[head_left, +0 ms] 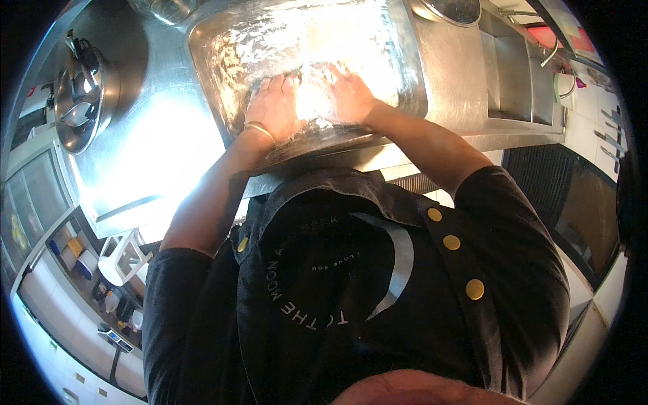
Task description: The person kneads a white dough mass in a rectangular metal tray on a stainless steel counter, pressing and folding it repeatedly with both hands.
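Observation:
My left hand [273, 108] and my right hand [347, 94] press on a pale, glare-washed lump [314, 101] in a large metal tray [201, 64]. The lump lies between them, its outline and material hard to make out. The fingers of each hand are drawn together and bent over it, tips partly lost in the glare. The tray's surface is streaked and smeared white. A gold band circles my left wrist.
Steel counter [148, 81] holds a bowl of utensils [84, 121] at left and another metal vessel [445, 10] at top right. A sink [506, 81] and knives on the wall [611, 135] are to the right; a white stool [121, 260] stands lower left.

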### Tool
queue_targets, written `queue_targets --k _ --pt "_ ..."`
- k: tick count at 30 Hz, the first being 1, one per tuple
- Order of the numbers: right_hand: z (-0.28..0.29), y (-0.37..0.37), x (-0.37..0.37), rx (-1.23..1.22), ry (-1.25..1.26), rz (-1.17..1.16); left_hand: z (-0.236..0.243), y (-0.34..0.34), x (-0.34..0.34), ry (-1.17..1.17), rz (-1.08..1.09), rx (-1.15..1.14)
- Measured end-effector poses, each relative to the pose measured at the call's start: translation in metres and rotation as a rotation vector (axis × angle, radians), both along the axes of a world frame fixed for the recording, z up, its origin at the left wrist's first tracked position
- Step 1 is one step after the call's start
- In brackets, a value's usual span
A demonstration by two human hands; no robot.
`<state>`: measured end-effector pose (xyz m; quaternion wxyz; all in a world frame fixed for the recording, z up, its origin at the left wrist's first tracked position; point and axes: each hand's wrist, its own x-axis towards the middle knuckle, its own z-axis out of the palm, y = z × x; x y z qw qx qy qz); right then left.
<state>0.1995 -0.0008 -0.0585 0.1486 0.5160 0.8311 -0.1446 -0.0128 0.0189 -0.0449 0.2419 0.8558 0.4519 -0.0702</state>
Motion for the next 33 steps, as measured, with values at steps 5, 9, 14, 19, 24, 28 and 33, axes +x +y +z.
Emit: queue_targets --k 5,9,14,19,24,28,33 --pt "-0.027 0.027 0.007 0.167 0.041 -0.058 0.001 0.040 0.007 0.009 0.116 -0.125" --pt "0.020 0.081 0.003 -0.316 0.394 -0.171 -0.031 0.106 -0.008 -0.230 0.064 -0.573" --pt "-0.039 0.133 0.046 -0.573 0.722 0.009 -0.026 0.139 -0.011 -0.473 0.275 -0.950" --pt "-0.035 0.113 0.035 -0.355 0.464 -0.173 -0.006 0.121 -0.012 -0.329 0.191 -0.590" --pt "-0.014 0.062 0.006 0.123 0.287 -0.048 -0.012 0.098 -0.039 -0.711 0.242 -0.573" --pt "0.040 0.037 -0.020 0.111 0.249 0.068 -0.004 0.086 -0.065 -1.102 0.320 -0.146" --pt "0.062 0.041 -0.080 0.139 0.429 0.386 0.022 0.060 -0.072 -1.018 0.735 0.246"
